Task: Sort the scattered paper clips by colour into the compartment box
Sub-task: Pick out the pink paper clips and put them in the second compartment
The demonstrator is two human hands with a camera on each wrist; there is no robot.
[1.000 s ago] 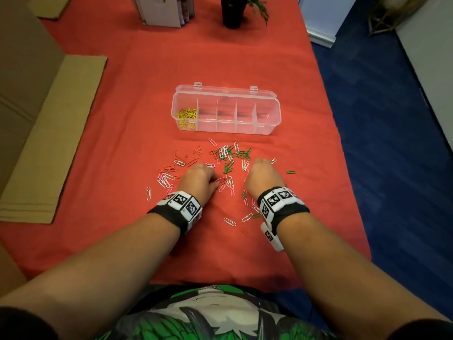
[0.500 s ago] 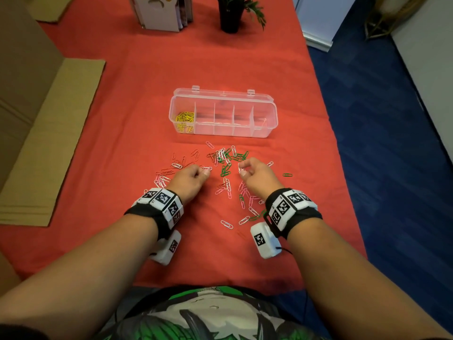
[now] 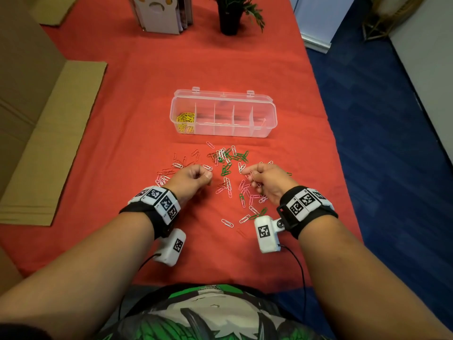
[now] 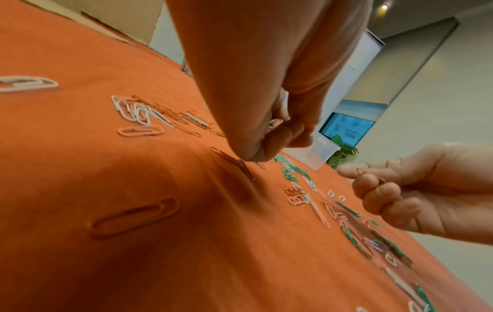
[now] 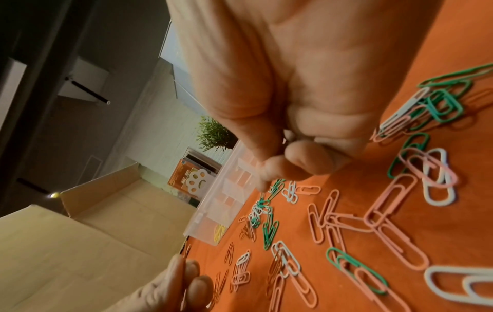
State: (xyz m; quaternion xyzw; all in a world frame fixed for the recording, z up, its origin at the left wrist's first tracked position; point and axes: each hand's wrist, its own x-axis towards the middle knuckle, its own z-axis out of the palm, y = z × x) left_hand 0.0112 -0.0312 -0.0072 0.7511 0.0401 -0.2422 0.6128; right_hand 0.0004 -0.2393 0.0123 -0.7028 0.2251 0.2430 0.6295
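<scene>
A clear compartment box [image 3: 259, 130] stands open on the red cloth, with yellow clips [image 3: 185, 119] in its leftmost compartment. Pink, white, green and red paper clips [image 3: 226, 165] lie scattered in front of it. My left hand [image 3: 204, 176] is curled at the left of the pile, fingertips [image 4: 253, 153] down on the cloth by a red clip [image 4: 234, 161], and a pinkish clip [image 4: 276, 122] shows inside its fingers. My right hand [image 3: 248, 171] hovers at the right of the pile and pinches a red clip [image 4: 372, 174] between thumb and forefinger.
Flattened cardboard [image 3: 49, 143] lies along the left side. A card stand [image 3: 161, 13] and a potted plant [image 3: 229, 18] sit at the far end. The table's right edge drops to blue carpet [image 3: 380, 143]. Bare cloth lies between the pile and my body.
Both hands have rolled from knuckles-up on the cloth to a sideways pinch. The right hand has lifted a red clip off the pile. The left has shifted slightly left.
</scene>
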